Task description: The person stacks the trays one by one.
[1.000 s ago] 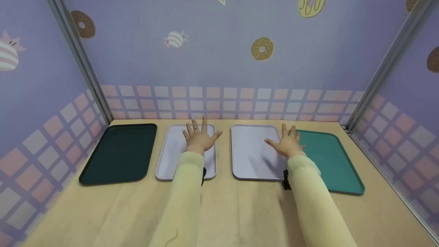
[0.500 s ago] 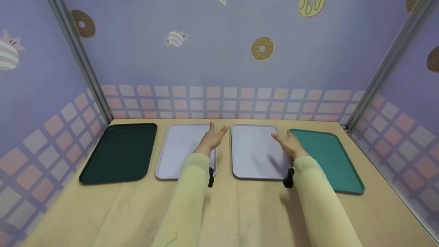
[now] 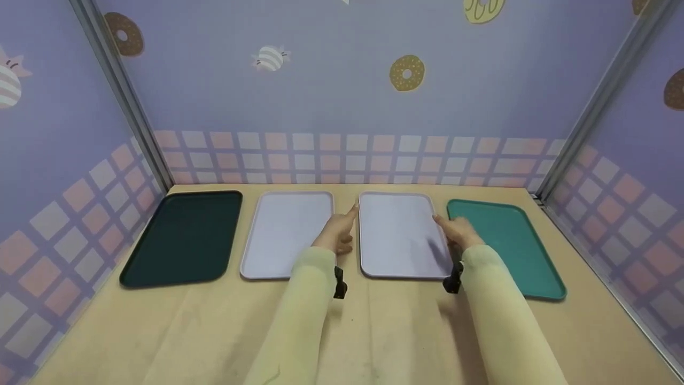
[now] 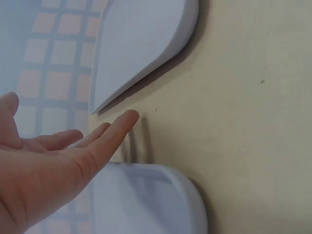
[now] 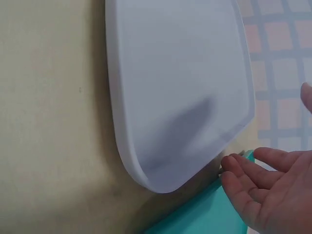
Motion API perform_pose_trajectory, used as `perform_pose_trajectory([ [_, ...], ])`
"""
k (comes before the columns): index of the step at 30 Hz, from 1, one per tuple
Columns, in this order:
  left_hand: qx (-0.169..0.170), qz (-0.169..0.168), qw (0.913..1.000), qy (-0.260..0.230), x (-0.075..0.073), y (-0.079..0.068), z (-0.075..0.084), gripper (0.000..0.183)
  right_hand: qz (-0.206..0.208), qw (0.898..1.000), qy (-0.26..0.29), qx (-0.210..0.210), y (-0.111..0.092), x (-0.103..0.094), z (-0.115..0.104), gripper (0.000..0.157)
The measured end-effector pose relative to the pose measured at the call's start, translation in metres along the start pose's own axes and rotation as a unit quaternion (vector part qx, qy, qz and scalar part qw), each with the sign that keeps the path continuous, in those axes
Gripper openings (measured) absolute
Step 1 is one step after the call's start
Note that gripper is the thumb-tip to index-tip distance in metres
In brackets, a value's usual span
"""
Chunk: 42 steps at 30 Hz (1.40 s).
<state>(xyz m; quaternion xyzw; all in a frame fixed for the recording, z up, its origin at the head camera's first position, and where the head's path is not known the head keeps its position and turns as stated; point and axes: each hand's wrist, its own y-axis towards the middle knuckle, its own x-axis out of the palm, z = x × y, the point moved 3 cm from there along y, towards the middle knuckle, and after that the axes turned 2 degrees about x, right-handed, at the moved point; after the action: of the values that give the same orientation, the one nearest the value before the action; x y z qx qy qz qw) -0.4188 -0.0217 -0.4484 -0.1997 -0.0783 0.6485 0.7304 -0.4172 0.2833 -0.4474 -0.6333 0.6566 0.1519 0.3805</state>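
Observation:
My left hand (image 3: 337,232) hovers over the strip between two pale lilac-white trays. Its thumb tip is near the left edge of the right white tray (image 3: 398,235); the left white tray (image 3: 283,230) lies partly beneath. In the left wrist view, my left hand (image 4: 53,170) has its fingers extended in the gap, with no visible contact. My right hand (image 3: 458,232) is at the same tray's right edge, above the teal tray (image 3: 515,251). The right wrist view shows my right hand (image 5: 275,187) with loosely bent fingers beside the white tray's edge, holding nothing.
A dark green tray (image 3: 184,240) lies flat at the left of the wooden table (image 3: 214,331). Behind the row stands a purple patterned wall (image 3: 342,96). More patterned panels rise on both sides, joined by metal posts (image 3: 125,101).
Both hands have come down from a spread, raised pose to the sides of the right white tray, palms turned inward. The left hand shifted right. The trays have stayed put.

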Motion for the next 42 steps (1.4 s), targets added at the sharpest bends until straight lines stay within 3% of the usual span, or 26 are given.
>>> perform_pose_trajectory([
  [2, -0.006, -0.004, 0.9999, -0.008, 0.003, -0.001, -0.002, 0.083, -0.007, 1.0, 0.009, 0.012, 0.0, 0.002, 0.001, 0.062],
  [6, -0.005, -0.012, 0.9994, -0.033, 0.009, -0.003, -0.005, 0.075, -0.029, 0.998, 0.04, 0.035, -0.003, 0.005, 0.001, 0.073],
  [11, 0.006, -0.028, 0.9983, -0.05, 0.016, -0.004, -0.009, 0.062, -0.037, 0.996, 0.07, 0.042, -0.005, 0.009, 0.0, 0.072],
  [14, 0.031, -0.012, 0.9994, -0.011, 0.016, -0.004, -0.011, 0.056, -0.033, 0.996, 0.072, 0.045, -0.004, 0.012, 0.001, 0.062],
  [18, 0.05, 0.025, 0.9962, 0.067, 0.014, 0.001, -0.014, 0.049, -0.024, 0.997, 0.044, 0.054, -0.002, 0.012, 0.001, 0.027],
  [20, 0.052, 0.04, 0.9924, 0.104, 0.014, 0.004, -0.014, 0.044, -0.022, 0.998, 0.029, 0.053, -0.001, 0.011, 0.0, 0.017],
  [28, 0.052, 0.072, 0.9723, 0.216, 0.017, 0.002, -0.015, 0.032, 0.008, 0.999, 0.026, 0.045, -0.003, 0.014, 0.008, 0.019],
  [33, 0.06, 0.083, 0.9659, 0.238, 0.017, -0.01, -0.02, 0.029, 0.006, 0.999, 0.01, 0.031, -0.012, 0.018, 0.015, 0.042],
  [42, 0.11, 0.099, 0.953, 0.264, 0.018, -0.041, -0.033, 0.042, 0.009, 1.0, -0.024, -0.006, -0.037, 0.023, 0.021, 0.041],
])
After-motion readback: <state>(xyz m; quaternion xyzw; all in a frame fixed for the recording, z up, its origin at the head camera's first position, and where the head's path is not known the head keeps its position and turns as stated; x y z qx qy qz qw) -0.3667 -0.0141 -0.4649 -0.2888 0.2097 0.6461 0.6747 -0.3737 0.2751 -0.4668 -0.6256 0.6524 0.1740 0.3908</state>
